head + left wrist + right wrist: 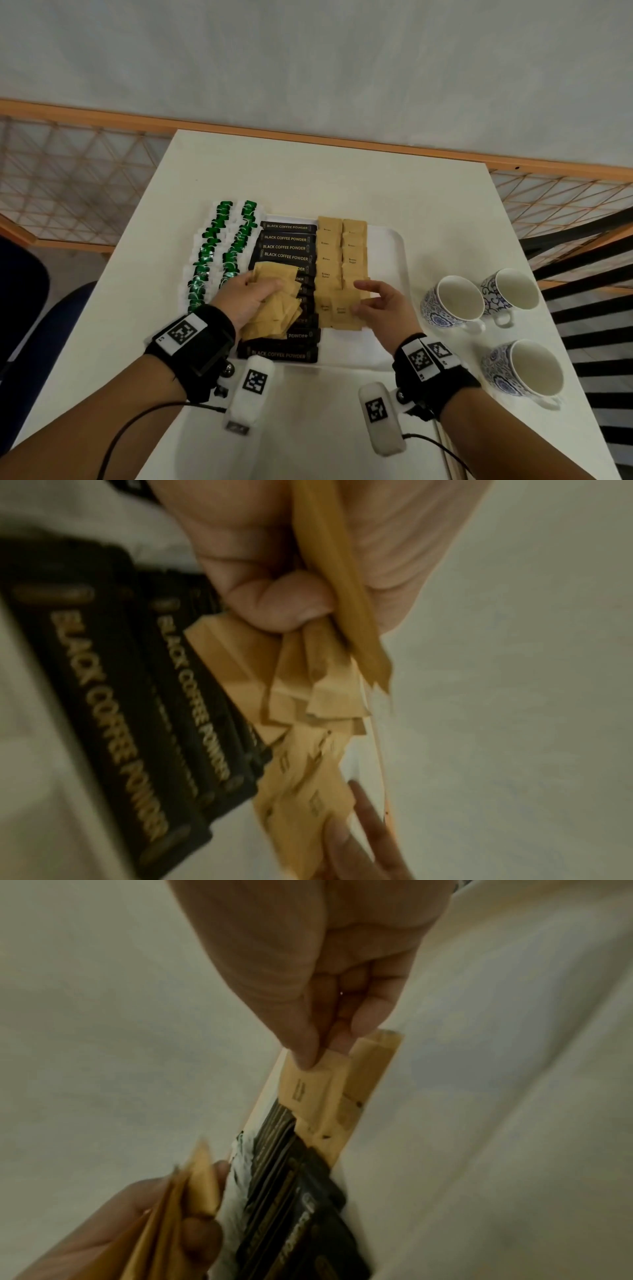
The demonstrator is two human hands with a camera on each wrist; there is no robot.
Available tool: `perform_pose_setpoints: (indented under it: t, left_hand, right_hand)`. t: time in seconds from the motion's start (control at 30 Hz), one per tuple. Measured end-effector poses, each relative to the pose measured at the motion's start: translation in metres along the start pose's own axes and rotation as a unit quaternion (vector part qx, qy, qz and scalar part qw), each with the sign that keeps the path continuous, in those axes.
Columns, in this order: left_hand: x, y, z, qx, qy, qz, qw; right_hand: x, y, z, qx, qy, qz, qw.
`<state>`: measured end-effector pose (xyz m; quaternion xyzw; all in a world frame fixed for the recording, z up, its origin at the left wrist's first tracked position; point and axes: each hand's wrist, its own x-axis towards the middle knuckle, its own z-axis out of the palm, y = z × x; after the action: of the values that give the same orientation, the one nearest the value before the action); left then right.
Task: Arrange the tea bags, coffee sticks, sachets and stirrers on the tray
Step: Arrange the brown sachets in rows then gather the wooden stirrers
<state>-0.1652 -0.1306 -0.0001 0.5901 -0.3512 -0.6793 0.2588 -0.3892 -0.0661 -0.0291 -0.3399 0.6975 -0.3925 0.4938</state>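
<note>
While a fanned stack of brown sugar sachets [274, 308] is gripped in the left hand [245, 298] above the near coffee sticks, a single sachet [304, 1085] is pinched at its edge by the right hand [380, 305] at the near end of the sachet columns. Much of the work appears done: two columns of green tea bags [219, 253] are laid along the left edge of the white tray [394, 246], a column of black coffee powder sticks [287, 240] sits in the middle, and two columns of brown sugar sachets [342, 253] to the right. The held stack is judged still to be placed. No stirrers can be made out. Three cups [479, 301] stand on the tabletop [308, 171] to the right.
</note>
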Motion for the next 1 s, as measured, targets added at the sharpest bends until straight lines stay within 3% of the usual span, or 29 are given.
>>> perform_pose_setpoints:
  t: [0.37,0.77,0.93,1.0]
  left_hand:
    - [0.004,0.0,-0.005,0.001,-0.019,-0.005,1.0]
    - [0.003,-0.007,0.011,0.017,-0.041,-0.002,0.999]
    - [0.004,-0.011,0.019,0.042,-0.06,0.016,0.997]
    - [0.004,-0.012,0.024,0.065,-0.082,0.024,0.994]
  right_hand:
    - [0.0,0.008,0.016,-0.128,-0.002,-0.004,0.992]
    - [0.001,0.008,0.018,-0.136,0.006,-0.007,0.991]
    - [-0.003,-0.004,0.01,-0.131,0.036,-0.071,0.988]
    - [-0.006,-0.014,0.011,-0.08,-0.001,-0.079,0.994]
